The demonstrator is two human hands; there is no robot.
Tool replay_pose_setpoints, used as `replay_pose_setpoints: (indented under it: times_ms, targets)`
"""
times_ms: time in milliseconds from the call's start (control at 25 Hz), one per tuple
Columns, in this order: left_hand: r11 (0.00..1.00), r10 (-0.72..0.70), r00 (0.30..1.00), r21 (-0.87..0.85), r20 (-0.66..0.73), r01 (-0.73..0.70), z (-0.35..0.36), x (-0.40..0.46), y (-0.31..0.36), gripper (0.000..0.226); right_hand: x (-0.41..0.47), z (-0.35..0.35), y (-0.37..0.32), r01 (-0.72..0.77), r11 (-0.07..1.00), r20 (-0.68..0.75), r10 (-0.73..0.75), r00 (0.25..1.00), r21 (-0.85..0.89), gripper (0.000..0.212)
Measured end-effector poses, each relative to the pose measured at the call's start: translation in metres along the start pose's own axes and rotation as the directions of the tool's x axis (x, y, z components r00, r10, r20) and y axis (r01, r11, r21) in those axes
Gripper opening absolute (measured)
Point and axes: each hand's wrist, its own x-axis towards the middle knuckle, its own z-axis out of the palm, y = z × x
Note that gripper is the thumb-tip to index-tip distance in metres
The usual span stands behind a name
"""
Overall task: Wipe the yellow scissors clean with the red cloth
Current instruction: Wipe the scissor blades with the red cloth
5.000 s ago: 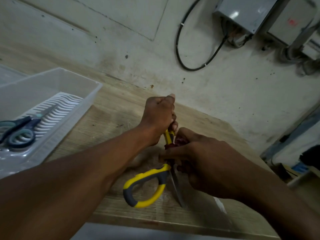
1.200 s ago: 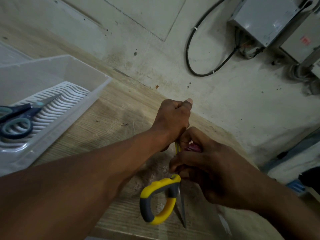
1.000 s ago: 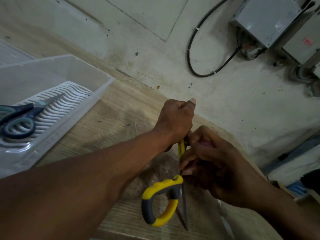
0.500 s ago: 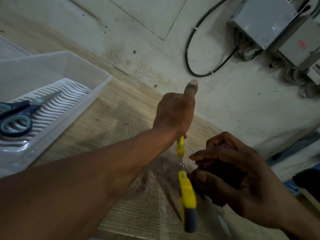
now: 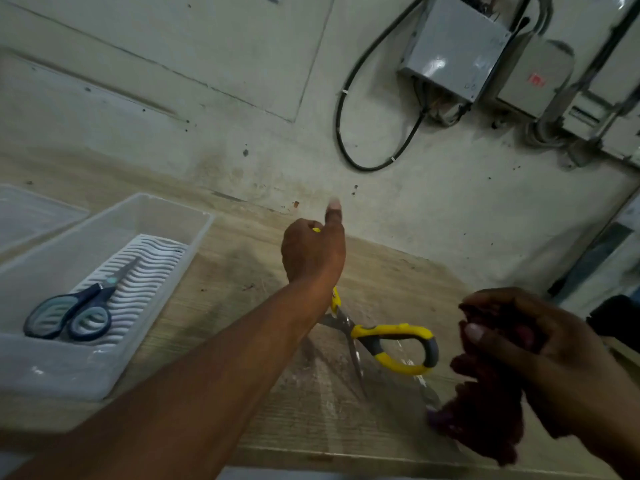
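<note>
From the head camera, we close our left hand (image 5: 313, 252) around one handle of the yellow scissors (image 5: 388, 344), thumb sticking up, holding them opened wide above the wooden table (image 5: 225, 268). The free yellow-and-grey handle loop swings out to the right and the blades point down toward the table. Our right hand (image 5: 540, 362) is off to the right, clear of the scissors, fingers clenched on the bunched red cloth (image 5: 485, 414), which hangs below the palm. At left, a clear plastic tray (image 5: 104, 237) holds blue scissors (image 5: 74, 311). A grey box (image 5: 453, 50) with a black cable (image 5: 346, 133) is mounted on the wall.
</note>
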Motion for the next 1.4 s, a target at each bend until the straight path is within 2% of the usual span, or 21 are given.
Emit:
replay_pose_setpoints:
  times_ms: [80,120,200,320,440,640,880,960,1000,1080,1200,1320,1400]
  targets:
    - [0.992,-0.009,0.993,-0.122,0.12,0.024,0.004,0.001,-0.007,0.038,-0.004,-0.013,-0.003,0.021,0.999,-0.054,-0.02,0.998,0.024,0.029]
    - [0.983,-0.034,0.984,-0.17,0.176,0.064,0.005,0.002,-0.009,0.034,-0.005,-0.017,-0.005,0.049,0.998,-0.025,-0.048,0.999,0.038,0.025]
    - [0.968,-0.037,0.967,-0.232,0.253,0.098,0.008,0.0,-0.012,0.038,-0.003,-0.018,-0.016,0.089,0.995,0.122,-0.095,0.988,0.055,0.02]
    - [0.96,0.047,0.961,-0.279,0.273,0.032,0.009,-0.004,-0.006,0.035,0.015,-0.001,-0.025,0.292,0.948,0.304,-0.244,0.921,-0.124,0.022]
    - [0.956,0.064,0.94,-0.29,0.336,0.039,0.003,-0.007,-0.001,0.047,0.037,0.025,-0.022,0.433,0.874,0.328,-0.352,0.877,-0.219,0.026]
    - [0.958,0.126,0.931,-0.286,0.342,-0.024,-0.002,-0.014,-0.001,0.062,0.053,0.061,-0.014,0.494,0.855,0.384,-0.409,0.828,-0.155,0.018]
    - [0.933,0.109,0.929,-0.359,0.353,0.027,0.001,-0.006,-0.012,0.06,0.038,0.076,0.008,0.453,0.891,0.392,-0.413,0.822,-0.012,0.001]
    - [0.927,0.12,0.928,-0.374,0.352,0.022,0.003,-0.005,-0.014,0.059,0.032,0.069,0.012,0.411,0.909,0.433,-0.396,0.81,0.062,0.003]
    - [0.928,0.131,0.925,-0.372,0.357,0.012,0.003,-0.004,-0.014,0.061,0.033,0.067,0.012,0.401,0.911,0.41,-0.402,0.819,0.094,0.004]
    - [0.93,0.145,0.921,-0.366,0.361,-0.003,0.004,-0.004,-0.014,0.06,0.042,0.069,0.007,0.472,0.877,0.313,-0.476,0.822,0.093,0.012]
    - [0.926,0.121,0.922,-0.377,0.368,0.029,0.003,-0.003,-0.015,0.057,0.042,0.084,0.011,0.639,0.769,0.352,-0.6,0.718,0.006,0.02]
    - [0.898,0.113,0.897,-0.43,0.428,0.092,-0.001,-0.004,-0.015,0.056,0.031,0.091,0.026,0.612,0.79,0.313,-0.592,0.743,0.043,0.025]
    - [0.886,0.092,0.888,-0.444,0.451,0.134,-0.004,-0.005,-0.017,0.058,0.024,0.092,0.031,0.624,0.781,0.287,-0.6,0.747,0.007,0.025]
